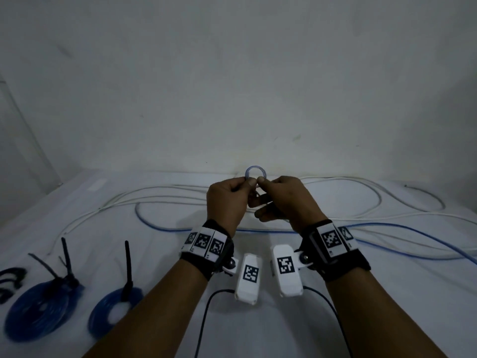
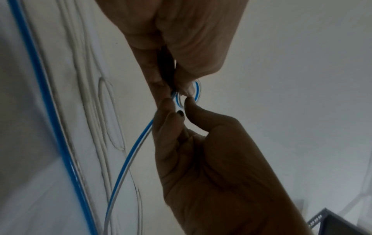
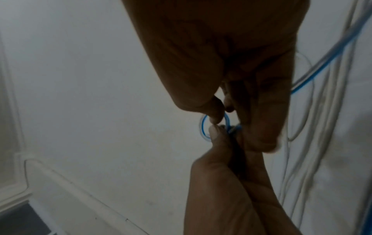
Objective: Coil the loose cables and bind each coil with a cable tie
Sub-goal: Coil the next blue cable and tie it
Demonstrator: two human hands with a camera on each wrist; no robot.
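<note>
Left hand: the left hand [image 1: 225, 200] was raised above the bench [image 1: 387, 319] with thumb and forefinger curled in a pinch on the base of the small loop [image 1: 255, 174], likely so the first turn could not spring open.
Right hand: the right hand [image 1: 286, 200] met it thumb to thumb, its fingers [image 2: 167, 105] pinching the same crossing of the blue cable [image 1: 426, 248]; the other fingers were curled loosely under, the cable running down past them.
Loop: one small ring stood upright above the two thumbs, held in the air, probably to set the size for the turns to follow.
Cable: the rest of the blue cable trailed down from the hands and lay slack across the bench, well apart from the finished work, free to be drawn in.
White cables: the white cables [image 1: 361, 200] lay in long bends behind the hands, not yet coiled.
Finished coils: two blue coils [image 1: 44, 308] sat at the near left, each with a black tie [image 1: 127, 272] sticking up, out of the way.
Spare ties: dark curved pieces at the far left edge looked like spare ties [image 1: 11, 279]; too blurred to be sure.
Stage: by my judgement, the very start of the third coil.
</note>
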